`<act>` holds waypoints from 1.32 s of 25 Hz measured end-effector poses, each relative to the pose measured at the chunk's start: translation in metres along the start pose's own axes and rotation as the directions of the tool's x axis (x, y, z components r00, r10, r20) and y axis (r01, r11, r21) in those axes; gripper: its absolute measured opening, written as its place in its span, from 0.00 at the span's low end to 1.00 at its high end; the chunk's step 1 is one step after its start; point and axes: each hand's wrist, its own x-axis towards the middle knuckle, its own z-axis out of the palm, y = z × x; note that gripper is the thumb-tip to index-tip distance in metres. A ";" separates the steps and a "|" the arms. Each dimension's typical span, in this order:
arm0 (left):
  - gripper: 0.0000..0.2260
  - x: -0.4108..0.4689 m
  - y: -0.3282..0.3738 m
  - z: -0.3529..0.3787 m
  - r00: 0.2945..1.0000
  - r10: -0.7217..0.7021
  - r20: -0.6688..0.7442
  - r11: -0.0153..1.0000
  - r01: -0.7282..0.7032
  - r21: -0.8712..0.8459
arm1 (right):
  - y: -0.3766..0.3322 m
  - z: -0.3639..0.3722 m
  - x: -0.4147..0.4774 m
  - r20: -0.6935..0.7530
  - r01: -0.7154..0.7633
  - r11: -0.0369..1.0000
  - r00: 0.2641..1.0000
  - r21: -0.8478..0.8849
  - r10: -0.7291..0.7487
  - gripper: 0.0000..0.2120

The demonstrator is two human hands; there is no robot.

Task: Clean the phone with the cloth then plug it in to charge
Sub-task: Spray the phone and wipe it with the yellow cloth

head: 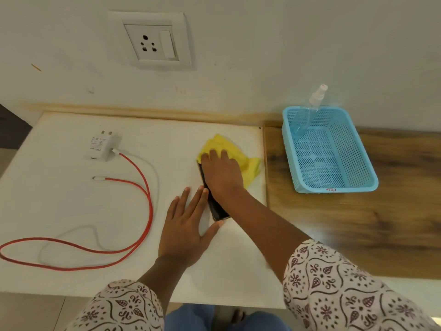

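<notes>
Phone (216,206): dark slab lying flat on the white tabletop (71,211), just right of frame centre; its long axis runs from lower right to upper left, the near end showing a pale edge, the far end hidden under the right hand.
Cloth (229,149): yellow, bunched, spread over the phone's far end and spilling to the right toward the table's edge.
Right hand (222,173): palm down on the cloth, fingers fairly close together and laid flat, pressing the cloth onto the phone; nothing gripped that I can make out.
Left hand (186,232): palm down on the table beside the phone's near half, fingers spread moderately; the fingertips touch the phone's left edge and the thumb sits at its near corner, steadying it.
Charger adapter (102,145): white, lying on its side in the upper left of the tabletop, prongs pointing toward the wall.
Cable (143,187): red, running from the adapter in a big loop across the left of the table; its free connector (96,178) lies left of centre, well apart from the phone.
Wall socket (155,43): white plate with a switch, upper centre of frame, nothing plugged in.
Basket (362,168): light blue perforated plastic, on the wooden surface at right.
Spray bottle (310,108): clear, leaning in the basket's far left corner.
Sleeves (346,295): pale fabric with a dark printed pattern, lower frame.
</notes>
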 end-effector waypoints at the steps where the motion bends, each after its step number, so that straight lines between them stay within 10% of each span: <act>1: 0.32 0.000 0.000 -0.001 1.000 0.000 -0.003 1.000 0.000 -0.009 | 0.005 0.003 -0.006 0.005 0.086 0.996 0.996 -0.033 -0.086 0.18; 6: 0.32 -0.001 0.003 -0.002 1.000 -0.011 -0.003 1.000 0.011 -0.009 | 0.056 0.001 -0.031 0.166 0.489 0.866 0.867 -0.107 -0.470 0.23; 13: 0.33 -0.001 0.002 -0.003 1.000 0.015 0.010 1.000 -0.014 -0.015 | 0.009 0.013 -0.071 0.132 -0.004 0.998 0.991 0.057 -0.004 0.24; 19: 0.33 -0.002 0.005 -0.005 1.000 -0.009 0.002 1.000 0.009 -0.015 | 0.040 0.005 -0.097 0.063 0.291 0.957 0.955 0.020 -0.291 0.23; 24: 0.33 -0.001 0.002 -0.003 1.000 0.005 0.015 1.000 -0.005 -0.012 | 0.009 0.009 -0.123 0.000 -0.005 0.997 1.000 0.071 0.005 0.21; 30: 0.33 -0.001 0.003 -0.005 0.998 0.054 0.025 0.999 -0.054 -0.004 | 0.011 0.008 -0.137 0.092 0.207 0.968 0.971 0.138 -0.221 0.24; 33: 0.35 0.000 0.004 -0.005 1.000 0.024 0.007 0.999 -0.024 -0.030 | 0.021 0.003 -0.141 0.092 0.084 0.976 0.990 0.202 -0.104 0.20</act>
